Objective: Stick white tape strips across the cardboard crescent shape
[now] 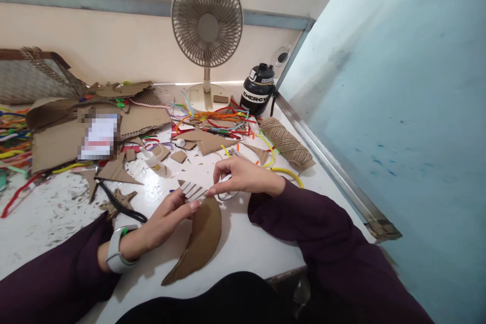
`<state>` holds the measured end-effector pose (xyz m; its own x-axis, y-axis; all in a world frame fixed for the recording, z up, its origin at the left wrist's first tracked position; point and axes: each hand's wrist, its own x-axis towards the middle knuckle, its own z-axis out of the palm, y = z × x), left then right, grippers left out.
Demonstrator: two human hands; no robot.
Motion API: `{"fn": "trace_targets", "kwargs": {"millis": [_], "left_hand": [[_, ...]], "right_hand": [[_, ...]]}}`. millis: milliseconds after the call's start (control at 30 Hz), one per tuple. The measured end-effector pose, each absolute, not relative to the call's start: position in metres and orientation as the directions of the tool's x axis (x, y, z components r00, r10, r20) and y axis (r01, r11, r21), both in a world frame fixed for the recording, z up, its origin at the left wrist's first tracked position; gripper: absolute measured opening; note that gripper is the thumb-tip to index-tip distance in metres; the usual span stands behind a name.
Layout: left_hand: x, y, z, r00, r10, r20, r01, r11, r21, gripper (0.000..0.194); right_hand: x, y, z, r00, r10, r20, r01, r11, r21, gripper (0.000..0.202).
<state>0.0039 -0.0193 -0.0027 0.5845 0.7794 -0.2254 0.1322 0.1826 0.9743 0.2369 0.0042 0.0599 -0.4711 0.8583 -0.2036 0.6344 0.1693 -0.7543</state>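
A brown cardboard crescent [207,235] hangs over the white table's near part, its lower tip pointing down and left. White strips [193,191] cross its upper end at a slant, with cardboard showing between them. My left hand [167,220] grips the crescent near that end between thumb and fingers, a pale watch on its wrist. On the other side my right hand [237,176] pinches white strip material close to the wrapped part. A loose loop of white strip [229,195] hangs under the right hand.
A small glue bottle [155,163] and cardboard scraps lie ahead. A cardboard star [118,203] sits at the left. Farther back are a fan [207,28], a black bottle [258,90], a twine roll [286,143], pipe cleaners [218,117] and a phone [99,136].
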Motion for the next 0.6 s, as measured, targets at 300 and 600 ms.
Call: {"fn": "trace_targets", "kwargs": {"millis": [300,600], "left_hand": [[0.016,-0.016,0.006,0.51,0.786,-0.351,0.031,0.391,0.92,0.038],[0.019,-0.011,0.005,0.417,0.809,-0.414,0.034,0.441,0.897,0.044]], "right_hand": [[0.244,0.008,0.068,-0.526,0.84,-0.132,0.596,0.254,-0.762,0.037],[0.307,-0.033,0.098,-0.212,0.962,-0.173,0.879,0.11,-0.463,0.023]]}}
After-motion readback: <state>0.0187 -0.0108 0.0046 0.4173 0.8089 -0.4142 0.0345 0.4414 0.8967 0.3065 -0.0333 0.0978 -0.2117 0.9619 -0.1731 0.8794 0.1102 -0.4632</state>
